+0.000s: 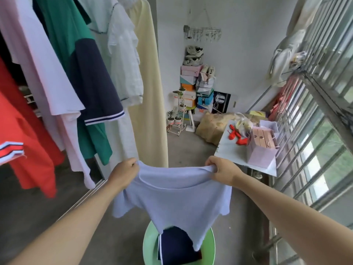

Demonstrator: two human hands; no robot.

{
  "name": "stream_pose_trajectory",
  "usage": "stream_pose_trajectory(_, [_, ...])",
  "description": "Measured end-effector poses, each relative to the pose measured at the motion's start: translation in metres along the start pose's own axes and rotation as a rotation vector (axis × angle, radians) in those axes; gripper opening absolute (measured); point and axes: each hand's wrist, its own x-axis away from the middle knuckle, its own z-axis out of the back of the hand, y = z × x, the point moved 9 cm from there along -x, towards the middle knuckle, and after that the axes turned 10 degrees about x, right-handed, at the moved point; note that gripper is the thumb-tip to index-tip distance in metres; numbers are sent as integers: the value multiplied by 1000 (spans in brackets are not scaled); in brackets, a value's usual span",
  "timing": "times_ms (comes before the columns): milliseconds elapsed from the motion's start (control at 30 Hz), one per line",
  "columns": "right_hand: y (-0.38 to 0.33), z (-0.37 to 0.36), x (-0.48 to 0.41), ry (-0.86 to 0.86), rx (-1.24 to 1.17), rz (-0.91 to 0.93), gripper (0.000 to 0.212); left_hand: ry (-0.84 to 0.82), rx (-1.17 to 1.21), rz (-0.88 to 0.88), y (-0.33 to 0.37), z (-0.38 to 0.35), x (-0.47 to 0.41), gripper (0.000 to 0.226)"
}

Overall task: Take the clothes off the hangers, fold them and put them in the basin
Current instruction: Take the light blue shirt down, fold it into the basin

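A pale lavender T-shirt (pixel 175 199) hangs spread out in front of me, held by its shoulders. My left hand (pixel 124 172) grips the left shoulder and my right hand (pixel 219 169) grips the right one. Below the shirt stands a green basin (pixel 209 245) on the floor with a folded navy garment (pixel 175 245) inside. To the left, several clothes hang in a row: a red shirt (pixel 24 142), a white one (pixel 47 73), a green and navy shirt (pixel 86 77), a white blouse (pixel 124 60) and a cream garment (pixel 147 92).
A window grille (pixel 315 115) runs along the right, with a white table (pixel 233 150) holding a pink bag (pixel 261 146) and red items beside it. Stacked shoe boxes (pixel 193 87), a plant stand (pixel 176 119) and a sack (pixel 212 127) fill the far corner.
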Motion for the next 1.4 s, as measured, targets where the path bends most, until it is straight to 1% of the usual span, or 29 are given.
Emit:
stream_pose_trajectory(67, [16, -7, 0, -37, 47, -46, 33, -69, -123, -73, 15, -10, 3, 25])
stream_pose_trajectory(133, [28, -13, 0, -60, 96, -80, 37, -93, -218, -114, 22, -14, -2, 30])
stream_pose_trajectory(200, [34, -14, -3, -32, 123, -117, 32, -119, -283, -123, 24, -15, -13, 30])
stream_pose_trajectory(300, [31, -16, -4, 6, 111, -133, 18, -165, -300, -147, 21, -17, -34, 23])
stream_pose_trajectory(333, [30, -17, -5, 22, 95, -140, 17, -148, -294, -145, 18, -13, -39, 19])
stream_pose_trajectory(433, [42, -8, -3, 89, 75, -252, 15, -83, -294, -142, 7, -5, -60, 14])
stream_pose_trajectory(500, [49, -1, -1, 100, 74, -331, 14, -89, -323, -130, 0, -5, -71, 15])
stream_pose_trajectory(533, [51, -1, 1, 96, 67, -370, 18, -98, -334, -128, -4, -7, -77, 17])
stream_pose_trajectory(600, [54, -5, 4, 67, 57, -417, 28, -71, -310, -101, -9, -10, -82, 22])
stream_pose_trajectory(667, [57, -11, 7, 53, 29, -471, 29, -24, -183, -69, -13, -11, -89, 22])
stream_pose_trajectory(767, [60, -18, 10, 38, -51, -521, 29, 8, 96, 111, -31, -18, -102, 29])
stream_pose_trajectory(833, [57, -22, 12, 22, -72, -552, 30, -20, 266, 228, -42, -28, -99, 29])
stream_pose_trajectory(867, [55, -21, 12, 30, -69, -571, 29, -28, 288, 255, -44, -32, -98, 29])
stream_pose_trajectory(900, [52, -20, 12, 39, -74, -594, 29, -36, 229, 235, -42, -32, -97, 30])
stream_pose_trajectory(967, [49, -18, 13, 56, -116, -639, 29, -34, -2, 116, -28, -27, -97, 38])
stream_pose_trajectory(1067, [49, -24, 14, 70, -293, -733, 29, -39, -258, -85, -8, -20, -97, 39])
stream_pose_trajectory(1133, [57, -32, 22, 133, -509, -886, 26, -32, -375, -177, 2, -19, -97, 37])
stream_pose_trajectory(1200, [56, -45, 32, 149, -742, -1011, 16, -8, -440, -271, 10, -18, -96, 36])
stream_pose_trajectory(1233, [53, -49, 32, 151, -824, -1025, 13, 1, -427, -288, 10, -17, -97, 35])
stream_pose_trajectory(1267, [48, -52, 30, 146, -890, -1009, 14, 2, -379, -296, 9, -17, -96, 33])
stream_pose_trajectory(1300, [43, -53, 28, 149, -950, -984, 18, -15, -294, -264, 6, -18, -97, 28])
stream_pose_trajectory(1333, [39, -55, 27, 167, -1053, -977, 24, -38, -164, -210, 2, -20, -98, 25])
stream_pose_trajectory(1400, [28, -53, 22, 219, -1298, -939, 30, -86, 149, -10, -11, -26, -99, 26])
